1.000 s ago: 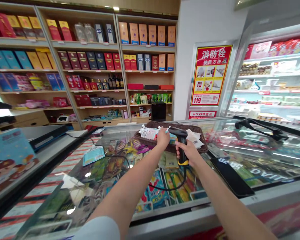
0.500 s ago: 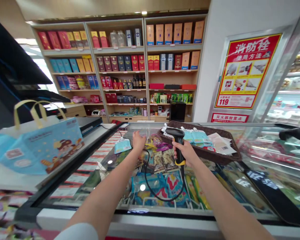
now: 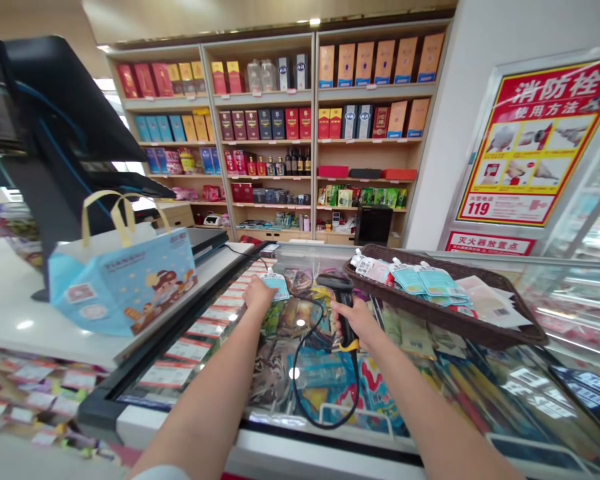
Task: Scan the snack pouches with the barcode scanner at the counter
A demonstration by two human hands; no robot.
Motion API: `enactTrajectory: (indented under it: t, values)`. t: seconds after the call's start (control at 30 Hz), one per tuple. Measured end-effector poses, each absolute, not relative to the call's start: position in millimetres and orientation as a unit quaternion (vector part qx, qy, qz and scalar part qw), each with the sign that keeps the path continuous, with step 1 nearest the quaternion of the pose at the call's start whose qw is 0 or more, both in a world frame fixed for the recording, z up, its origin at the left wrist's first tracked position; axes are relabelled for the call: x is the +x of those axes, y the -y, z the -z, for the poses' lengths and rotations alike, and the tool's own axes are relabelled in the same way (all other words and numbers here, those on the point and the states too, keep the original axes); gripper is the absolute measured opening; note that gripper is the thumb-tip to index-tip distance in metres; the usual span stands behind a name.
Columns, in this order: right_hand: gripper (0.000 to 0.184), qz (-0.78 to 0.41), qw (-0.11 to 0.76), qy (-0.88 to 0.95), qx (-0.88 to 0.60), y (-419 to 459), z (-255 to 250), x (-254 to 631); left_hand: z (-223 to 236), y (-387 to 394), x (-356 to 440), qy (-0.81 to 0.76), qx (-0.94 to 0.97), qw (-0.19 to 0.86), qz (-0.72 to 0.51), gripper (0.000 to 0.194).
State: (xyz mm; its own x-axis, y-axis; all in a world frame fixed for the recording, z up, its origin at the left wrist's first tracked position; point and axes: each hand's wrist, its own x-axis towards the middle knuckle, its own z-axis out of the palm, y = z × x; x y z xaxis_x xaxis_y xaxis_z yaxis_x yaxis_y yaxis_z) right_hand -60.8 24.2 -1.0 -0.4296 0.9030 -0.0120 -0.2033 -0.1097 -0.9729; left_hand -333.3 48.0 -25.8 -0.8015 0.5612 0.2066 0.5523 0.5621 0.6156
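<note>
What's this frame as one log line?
left hand: at blue pouch outside basket, grip unclear | right hand: holding scanner | basket: more pouches

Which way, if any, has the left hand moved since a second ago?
Yes: the left hand has gone leftward, from the basket to the blue pouch.

The black scanner (image 3: 345,296), yellow at its handle's base, is upright; the light-blue spouted pouch (image 3: 280,287) lies on glass (image 3: 267,377).

Bright indoor light. Glare spots (image 3: 294,373) on glass top (image 3: 275,347), near middle. Poster (image 3: 540,143), far right, stretched; shelf tags (image 3: 40,403), near left, blurred.
</note>
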Motion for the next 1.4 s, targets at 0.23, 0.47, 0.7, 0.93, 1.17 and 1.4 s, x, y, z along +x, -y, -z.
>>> enactTrajectory:
  t: [0.23, 0.47, 0.7, 0.93, 1.17, 1.4]
  values:
    - [0.036, -0.659, 0.392, 0.543, -0.344, -22.2, 12.1, -50.6, 30.9, -59.1, -343.3, -0.702, 0.22, 0.181, -0.652, 0.011]
    - [0.035, -0.641, 0.371, 0.58, -0.339, -20.4, 15.0, -51.0, 38.2, -73.0, -304.3, -0.492, 0.251, 0.3, -0.778, 0.014]
    - [0.035, -0.635, 0.356, 0.594, -0.341, -20.4, 17.0, -50.8, 43.4, -77.8, -297.7, -0.421, 0.254, 0.3, -0.817, 0.019]
    - [0.036, -0.641, 0.346, 0.596, -0.337, -18.3, 15.0, -50.7, 40.3, -76.7, -300.9, -0.423, 0.242, 0.289, -0.824, 0.014]
    - [0.032, -0.636, 0.331, 0.606, -0.344, -14.3, 11.0, -49.8, 41.1, -76.5, -300.4, -0.444, 0.248, 0.287, -0.812, 0.016]
    - [0.033, -0.64, 0.331, 0.599, -0.349, -10.1, 4.2, -49.3, 39.8, -75.8, -298.5, -0.457, 0.254, 0.279, -0.805, 0.021]
